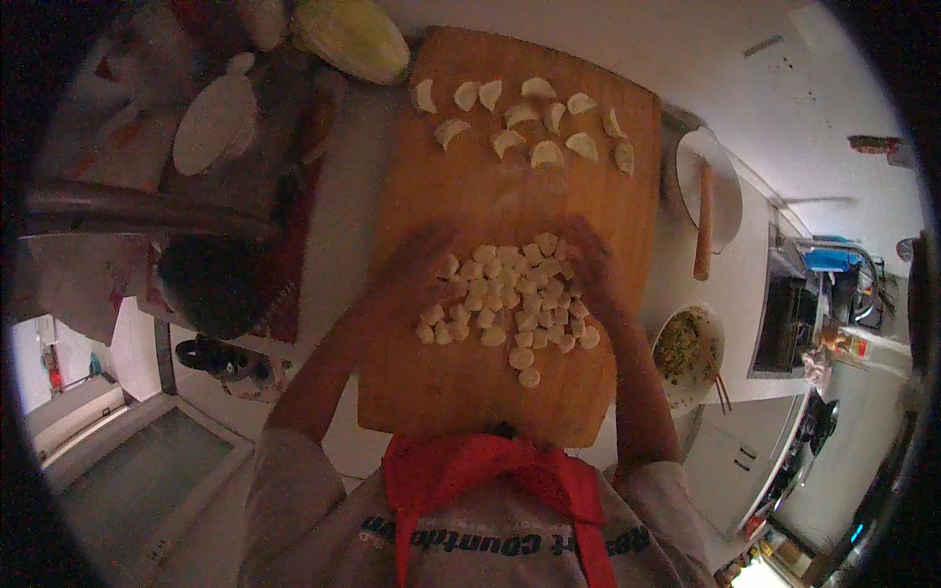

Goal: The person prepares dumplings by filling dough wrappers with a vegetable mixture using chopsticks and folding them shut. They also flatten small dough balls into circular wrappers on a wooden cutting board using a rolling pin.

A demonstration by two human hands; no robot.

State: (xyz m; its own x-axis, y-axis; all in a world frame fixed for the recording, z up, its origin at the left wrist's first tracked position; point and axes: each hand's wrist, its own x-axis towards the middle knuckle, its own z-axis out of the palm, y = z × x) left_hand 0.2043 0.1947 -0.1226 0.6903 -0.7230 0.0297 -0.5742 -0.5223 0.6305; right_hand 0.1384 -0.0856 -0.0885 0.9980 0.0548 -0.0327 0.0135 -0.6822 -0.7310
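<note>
A wooden board (pixel 434 397) lies before me, with many small cut dough pieces (pixel 507 290) spread over its middle. My left hand (pixel 426 253) is at the left edge of these pieces, and my right hand (pixel 592 261) is at their right edge. Both hands are dark and blurred. Their fingers cannot be made out clearly, nor whether either one grips a piece. Two round dough pieces (pixel 526 367) sit nearer to me than the cluster. Along the far part of the board lie several folded dumplings (pixel 546 153), apart from both hands.
A bowl of chopped filling (pixel 687 345) with chopsticks (pixel 722 393) stands right of the board. Beyond it, a rolling pin (pixel 703 220) rests across a white bowl (pixel 724 198). A pale green vegetable, perhaps a cabbage (pixel 353 40), lies at the far left corner. Further left is a dark round object (pixel 209 283).
</note>
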